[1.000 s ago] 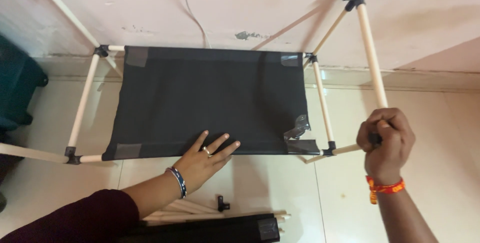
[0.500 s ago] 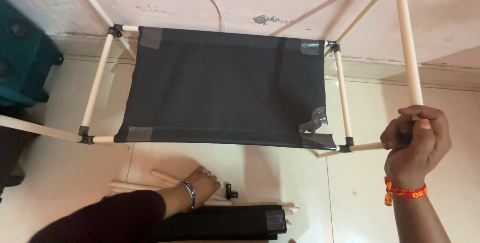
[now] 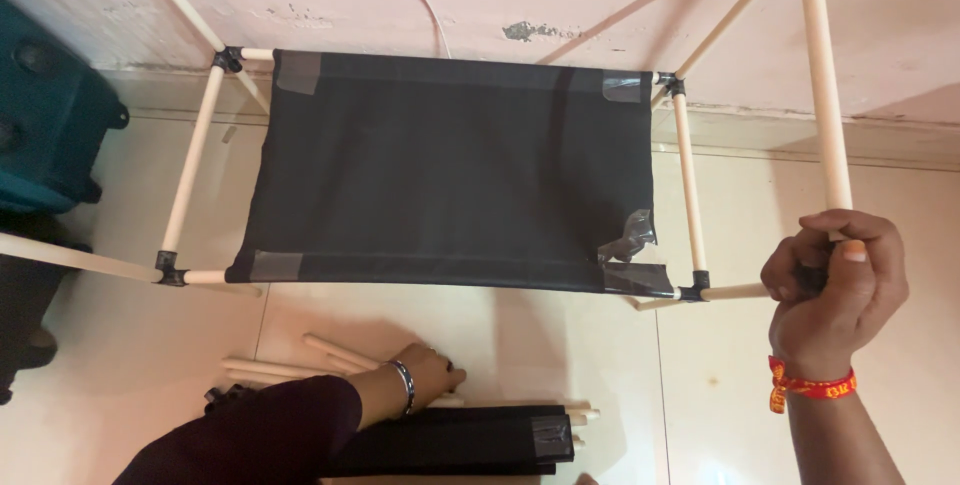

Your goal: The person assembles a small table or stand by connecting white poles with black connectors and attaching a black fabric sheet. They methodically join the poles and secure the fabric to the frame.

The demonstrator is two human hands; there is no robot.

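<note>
The left hand (image 3: pixel 430 373) has dropped from the black fabric panel (image 3: pixel 450 175) to the loose wooden rods (image 3: pixel 300 365) on the floor (image 3: pixel 600 365), fingers curled on one (grip partly hidden). The right hand (image 3: pixel 835 280) stays clenched around the frame's corner joint (image 3: pixel 820 275).

The black cloth sheet (image 3: pixel 450 170) stretched on the frame of pale wooden rods (image 3: pixel 190 180) blocks the way down. Bare floor (image 3: pixel 720 385) lies open between the loose wooden sticks (image 3: pixel 300 360) and the right hand (image 3: pixel 835 285).
</note>
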